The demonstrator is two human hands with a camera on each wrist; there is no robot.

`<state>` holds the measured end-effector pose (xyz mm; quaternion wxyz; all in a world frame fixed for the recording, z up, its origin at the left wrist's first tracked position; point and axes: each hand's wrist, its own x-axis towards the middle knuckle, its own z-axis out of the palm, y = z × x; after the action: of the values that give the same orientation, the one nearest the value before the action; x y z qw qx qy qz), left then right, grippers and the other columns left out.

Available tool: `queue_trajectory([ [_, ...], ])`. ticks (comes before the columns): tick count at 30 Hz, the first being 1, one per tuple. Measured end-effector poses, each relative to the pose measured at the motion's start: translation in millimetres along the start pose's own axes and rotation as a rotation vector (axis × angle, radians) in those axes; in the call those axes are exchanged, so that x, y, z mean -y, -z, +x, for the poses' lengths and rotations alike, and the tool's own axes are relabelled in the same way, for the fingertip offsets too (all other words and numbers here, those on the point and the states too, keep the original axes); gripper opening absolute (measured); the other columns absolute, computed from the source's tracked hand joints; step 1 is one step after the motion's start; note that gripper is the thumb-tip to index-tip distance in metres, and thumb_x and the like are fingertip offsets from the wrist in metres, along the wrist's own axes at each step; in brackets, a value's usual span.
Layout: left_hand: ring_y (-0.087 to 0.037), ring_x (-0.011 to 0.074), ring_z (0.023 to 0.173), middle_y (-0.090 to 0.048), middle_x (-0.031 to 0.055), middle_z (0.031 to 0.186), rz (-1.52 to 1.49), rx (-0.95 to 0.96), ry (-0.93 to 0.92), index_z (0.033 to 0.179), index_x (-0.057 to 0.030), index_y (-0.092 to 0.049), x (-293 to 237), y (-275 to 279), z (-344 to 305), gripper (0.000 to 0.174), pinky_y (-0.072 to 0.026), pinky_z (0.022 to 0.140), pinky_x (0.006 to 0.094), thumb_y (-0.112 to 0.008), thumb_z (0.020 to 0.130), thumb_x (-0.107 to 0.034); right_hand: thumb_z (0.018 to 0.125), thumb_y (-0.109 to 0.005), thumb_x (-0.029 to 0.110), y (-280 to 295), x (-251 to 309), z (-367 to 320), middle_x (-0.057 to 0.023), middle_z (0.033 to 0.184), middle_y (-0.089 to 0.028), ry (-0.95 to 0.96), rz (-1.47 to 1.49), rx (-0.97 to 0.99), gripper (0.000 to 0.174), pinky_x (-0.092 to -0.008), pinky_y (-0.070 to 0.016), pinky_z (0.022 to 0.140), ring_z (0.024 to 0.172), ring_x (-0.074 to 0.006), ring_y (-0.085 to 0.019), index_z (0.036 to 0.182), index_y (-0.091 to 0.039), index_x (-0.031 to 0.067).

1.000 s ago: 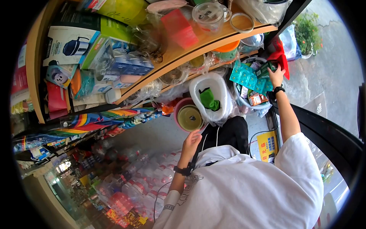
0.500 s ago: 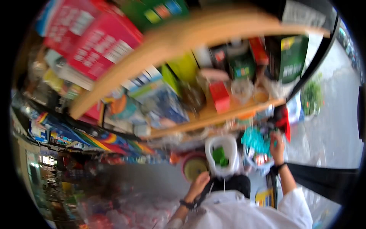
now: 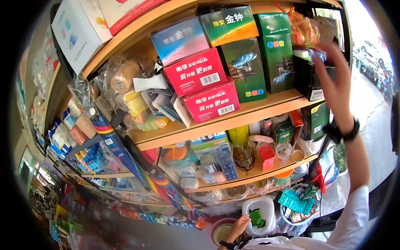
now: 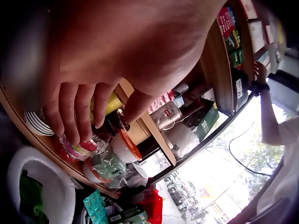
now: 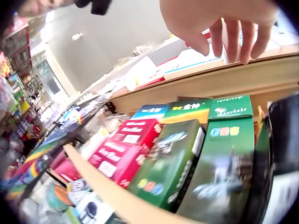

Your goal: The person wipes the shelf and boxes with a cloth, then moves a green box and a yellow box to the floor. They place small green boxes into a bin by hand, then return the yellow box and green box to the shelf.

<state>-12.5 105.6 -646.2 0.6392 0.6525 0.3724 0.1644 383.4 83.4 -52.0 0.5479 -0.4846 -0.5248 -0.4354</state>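
Observation:
My right hand (image 3: 336,85) is raised at the right end of the upper shelf, fingers extended and holding nothing. In the head view it overlaps a black box (image 3: 303,77) and sits beside a clear bag with orange contents (image 3: 302,27). The right wrist view has this hand (image 5: 224,23) above tall green boxes (image 5: 224,163). Low down, my left hand (image 3: 238,229) hangs empty with relaxed fingers, near a white bin (image 3: 250,206) with a green cloth (image 3: 257,217) inside. Right of that bin, a basket (image 3: 287,218) contains teal packets (image 3: 296,202) and a dark green box (image 3: 309,191).
Red boxes (image 3: 196,71) and blue and yellow boxes stand stacked on the upper shelf (image 3: 233,118). The lower shelf (image 3: 250,177) bears glassware and a small red box (image 3: 266,156). A rainbow-striped umbrella (image 3: 154,179) slants along the left. A red item (image 3: 320,183) stands by the basket.
The head view has tilted up to the upper shelf. My right hand has left the dark green box in the basket and risen to the upper shelf. The left hand stays low and empty.

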Motion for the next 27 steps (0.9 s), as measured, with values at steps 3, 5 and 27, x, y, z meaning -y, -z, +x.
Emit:
queue_trajectory([
  [3, -0.071, 0.02, 0.105, -0.073, 0.0147, 0.116, -0.066, 0.003, -0.07, 0.139, -0.0015, -0.058, 5.7, -11.1, 13.5, 0.045, -0.0544, 0.092, 0.0303, -0.065, 0.104, -0.029, 0.097, -0.072, 0.041, -56.2, -57.7, 51.5, -0.0112, 0.139, -0.06, -0.056, -0.092, 0.114, 0.053, -0.0386, -0.0483, 0.104, 0.126, -0.0264, -0.061, 0.138, -0.06, 0.0097],
  [5, -0.071, 0.0194, 0.104, -0.073, 0.0145, 0.116, -0.023, -0.016, -0.083, 0.139, -0.0022, -0.059, 6.2, -9.8, 20.1, 0.046, -0.0542, 0.09, 0.0296, -0.064, 0.104, -0.033, 0.091, -0.072, 0.056, -84.5, -51.3, 58.8, -0.0223, 0.142, -0.056, -0.055, -0.398, 0.084, 0.072, -0.0428, -0.049, 0.105, 0.126, -0.0387, -0.061, 0.144, -0.056, 0.0104],
  [27, -0.068, 0.0226, 0.11, -0.072, 0.0163, 0.118, -0.075, -0.078, -0.143, 0.136, -0.0022, -0.06, -8.8, 46.8, 19.7, 0.044, -0.0533, 0.094, 0.0326, -0.064, 0.104, -0.033, 0.069, -0.083, 0.045, -99.2, -35.4, 66.7, -0.0195, 0.136, -0.053, -0.19, -0.272, 0.098, 0.081, -0.0416, -0.055, 0.096, 0.111, -0.0343, -0.068, 0.134, -0.063, 0.0024],
])
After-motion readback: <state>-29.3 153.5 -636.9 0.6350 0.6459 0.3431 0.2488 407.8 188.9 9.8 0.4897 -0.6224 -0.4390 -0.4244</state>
